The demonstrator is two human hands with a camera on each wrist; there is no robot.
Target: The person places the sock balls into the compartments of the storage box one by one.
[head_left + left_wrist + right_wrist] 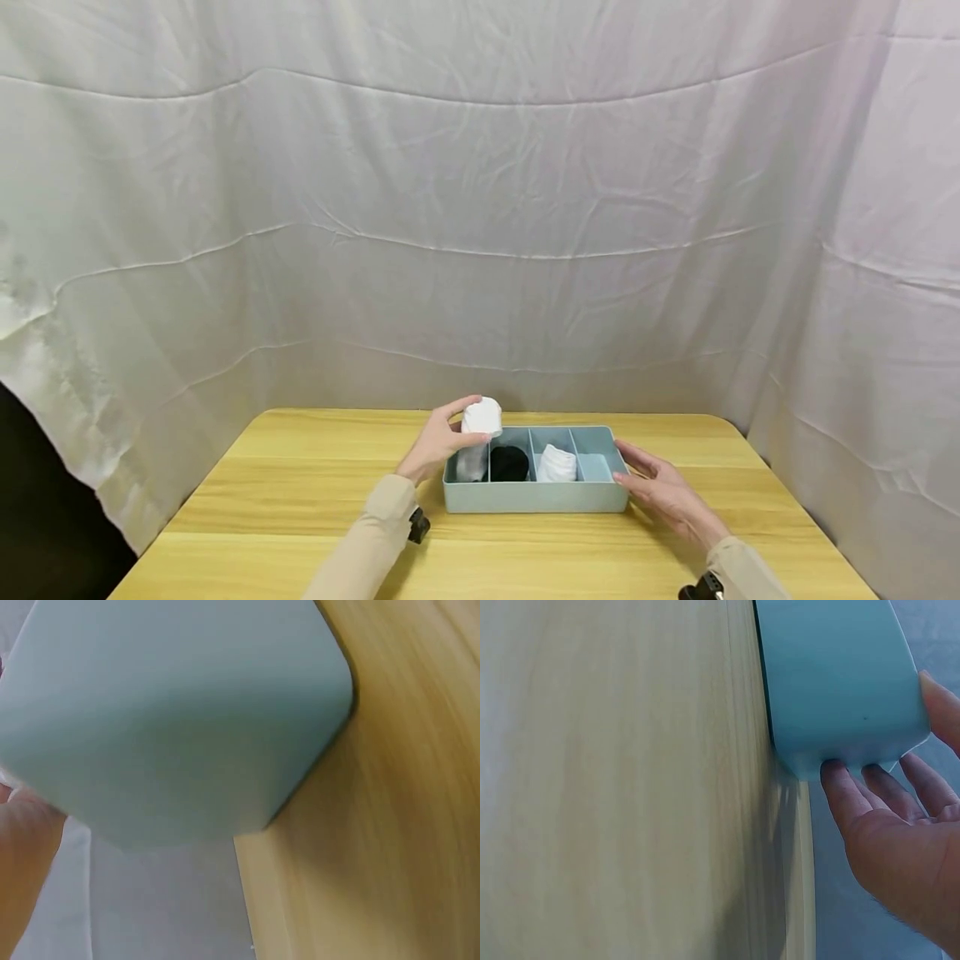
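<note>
A pale blue-green organizer box [536, 498] with several compartments in a row sits on the table. Above its leftmost compartment, my left hand [437, 440] pinches a rolled white cloth [482, 416] between thumb and fingers. Beneath that lies a grey roll [472, 463]; a black roll [509, 464] is in the compartment beside it, then a crumpled white roll [558, 463]. My right hand [667, 493] holds the box's right end, fingertips against the end wall in the right wrist view. The box [172, 750] blocks most of the left hand in the left wrist view.
The wooden table [300, 492] has rounded far corners. Grey-white curtains [525, 250] hang behind it and on both sides. A dark area [45, 492] shows past the curtain at the lower left.
</note>
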